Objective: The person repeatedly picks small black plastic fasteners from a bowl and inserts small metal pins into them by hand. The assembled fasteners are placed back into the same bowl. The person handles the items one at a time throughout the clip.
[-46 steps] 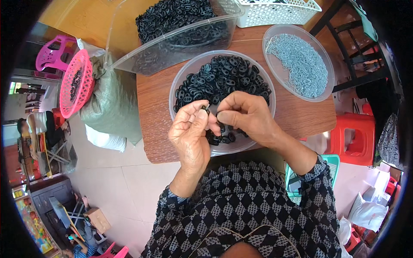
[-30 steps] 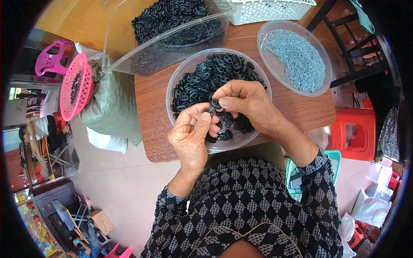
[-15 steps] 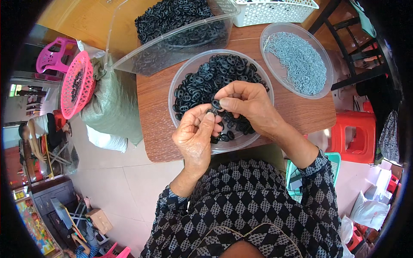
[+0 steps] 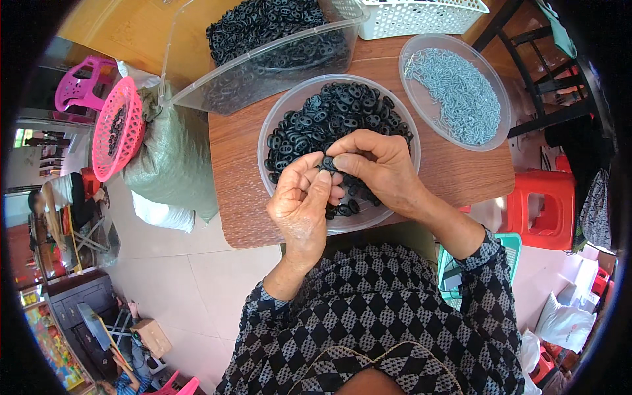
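Over a round clear plastic bowl, my two hands meet. The bowl holds a heap of small black oval plastic pieces with two holes. My left hand is closed, its thumb and index finger pinching one black two-holed piece. On that same piece lie the thumb and index finger of my right hand, also closed. Whether a second small part sits between the fingertips I cannot tell. Right of the bowl is a shallow clear round tray of thin silvery-blue screws.
A clear bin of similar black pieces and a white perforated basket stand at the table's back. Left are a pink basket and a green sack; right, a red stool.
My hands have drawn closer together, the left shifting slightly right and up. The fingertips of both now meet at one black piece; before, they were a little apart.
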Demonstrator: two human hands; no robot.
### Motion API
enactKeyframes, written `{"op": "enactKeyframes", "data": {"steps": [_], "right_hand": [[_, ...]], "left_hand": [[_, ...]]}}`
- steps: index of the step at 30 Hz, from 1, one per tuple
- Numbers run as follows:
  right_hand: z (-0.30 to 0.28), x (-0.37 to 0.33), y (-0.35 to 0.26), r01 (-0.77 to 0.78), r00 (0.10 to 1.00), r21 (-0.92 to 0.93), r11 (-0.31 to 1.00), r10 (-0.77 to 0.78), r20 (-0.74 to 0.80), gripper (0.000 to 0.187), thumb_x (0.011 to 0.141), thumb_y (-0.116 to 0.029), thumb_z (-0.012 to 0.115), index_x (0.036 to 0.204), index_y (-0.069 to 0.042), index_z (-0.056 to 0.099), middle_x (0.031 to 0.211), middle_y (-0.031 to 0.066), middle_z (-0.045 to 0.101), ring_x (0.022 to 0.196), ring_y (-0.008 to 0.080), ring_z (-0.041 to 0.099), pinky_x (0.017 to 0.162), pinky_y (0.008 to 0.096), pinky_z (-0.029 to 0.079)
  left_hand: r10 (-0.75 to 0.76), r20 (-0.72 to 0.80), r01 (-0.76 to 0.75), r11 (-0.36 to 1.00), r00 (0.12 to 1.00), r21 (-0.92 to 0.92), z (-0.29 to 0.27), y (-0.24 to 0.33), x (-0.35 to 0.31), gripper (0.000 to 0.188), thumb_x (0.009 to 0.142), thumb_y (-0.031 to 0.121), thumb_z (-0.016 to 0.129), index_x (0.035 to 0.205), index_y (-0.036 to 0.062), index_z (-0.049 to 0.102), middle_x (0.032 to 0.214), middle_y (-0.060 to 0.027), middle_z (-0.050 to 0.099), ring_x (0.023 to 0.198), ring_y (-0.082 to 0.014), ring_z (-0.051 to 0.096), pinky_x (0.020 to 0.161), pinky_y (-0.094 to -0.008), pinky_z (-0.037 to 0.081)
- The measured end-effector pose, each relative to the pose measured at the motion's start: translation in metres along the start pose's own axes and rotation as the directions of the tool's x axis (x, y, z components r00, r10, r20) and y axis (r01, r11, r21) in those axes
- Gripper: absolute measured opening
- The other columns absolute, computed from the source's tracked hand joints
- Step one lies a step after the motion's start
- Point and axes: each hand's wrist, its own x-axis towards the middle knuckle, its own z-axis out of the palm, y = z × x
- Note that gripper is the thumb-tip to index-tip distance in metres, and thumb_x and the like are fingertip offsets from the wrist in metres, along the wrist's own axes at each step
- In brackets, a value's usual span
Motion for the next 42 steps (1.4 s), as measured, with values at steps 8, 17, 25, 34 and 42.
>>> {"op": "enactKeyframes", "data": {"steps": [8,17,25,34,42], "right_hand": [[-0.005,0.001,-0.001,0.063,0.998,-0.080,0.995,-0.060,0.036,0.008,0.081,0.000,0.058,0.087,0.002,0.062,0.075,0.0070,0.060,0.063,0.0097,0.059,0.056,0.0229,0.046],[-0.004,-0.006,0.000,0.057,0.998,-0.161,0.985,-0.059,-0.011,0.010,0.076,0.000,0.061,0.086,0.001,0.060,0.071,0.0066,0.058,0.066,0.0145,0.056,0.059,0.0278,0.045],[0.003,-0.010,0.005,0.429,0.880,-0.517,0.741,-0.472,0.054,0.031,0.067,0.000,0.071,0.096,-0.002,0.061,0.081,0.0049,0.057,0.069,0.0149,0.049,0.054,0.0254,0.040],[0.002,-0.012,0.003,0.381,0.903,-0.420,0.824,-0.428,-0.021,0.028,0.064,0.003,0.065,0.091,-0.001,0.060,0.073,0.0062,0.055,0.068,0.0230,0.049,0.062,0.0333,0.042],[0.003,-0.012,0.005,0.443,0.870,-0.439,0.782,-0.492,0.002,0.028,0.063,0.002,0.066,0.090,-0.001,0.059,0.073,0.0064,0.056,0.068,0.0227,0.049,0.061,0.0332,0.041]], "left_hand": [[-0.070,0.120,0.076,0.996,0.990,-0.041,-0.005,0.005,0.004,0.029,0.085,-0.003,0.054,0.113,-0.0112,0.051,0.077,-0.0129,0.062,0.061,-0.0179,0.063,0.048,-0.0251,0.051],[-0.047,0.106,0.057,0.994,0.993,-0.093,-0.002,-0.004,0.001,0.026,0.087,-0.003,0.052,0.112,-0.0088,0.054,0.080,-0.0123,0.063,0.063,-0.0146,0.062,0.052,-0.0243,0.051],[-0.090,0.043,0.099,0.960,0.995,-0.263,0.000,-0.002,0.004,0.024,0.085,-0.004,0.054,0.108,-0.0094,0.055,0.090,-0.0113,0.063,0.074,-0.0137,0.062,0.067,-0.0245,0.053],[-0.048,0.103,0.061,0.989,0.994,-0.133,-0.007,-0.006,0.001,0.029,0.085,-0.005,0.054,0.114,-0.0084,0.055,0.104,-0.0125,0.062,0.085,-0.0109,0.059,0.075,-0.0221,0.049],[0.022,0.115,-0.011,0.995,0.993,-0.096,-0.003,0.003,0.000,0.028,0.085,-0.005,0.055,0.113,-0.0094,0.055,0.097,-0.0137,0.064,0.070,-0.0140,0.061,0.065,-0.0223,0.051]]}}
